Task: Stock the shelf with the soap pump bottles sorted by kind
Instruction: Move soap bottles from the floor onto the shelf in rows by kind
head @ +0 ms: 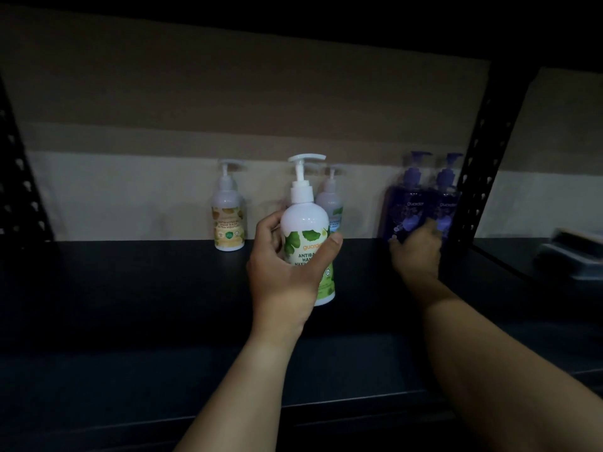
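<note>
Left hand [287, 256] is wrapped around the green-leaf bottle [308, 236], thumb across the label, fingers behind the body. Right hand [416, 247] is on the nearer of two purple bottles [408, 203], fingers at its lower half; blurred, so I can't tell if it's a full grip or just a touch.

Biggest thing first: dark shelf [163, 288], running left to right with a pale back wall. Black perforated upright [483, 151] closes the bay on the right, just beside the purple pair. Tan-label bottle [228, 220] stands alone at the back left. Another white bottle with a green label [331, 203] stands at the back, partly hidden behind the held one.

Green-leaf bottle is near mid-shelf, well forward of the back row; can't tell if its base is on the deck. Long axis vertical, pump up, label facing me, spout roughly sideways to the right.

My read: it belongs beside the hidden green one. I'd keep it upright, slide it back, and keep it apart from the tan and purple groups.
</note>
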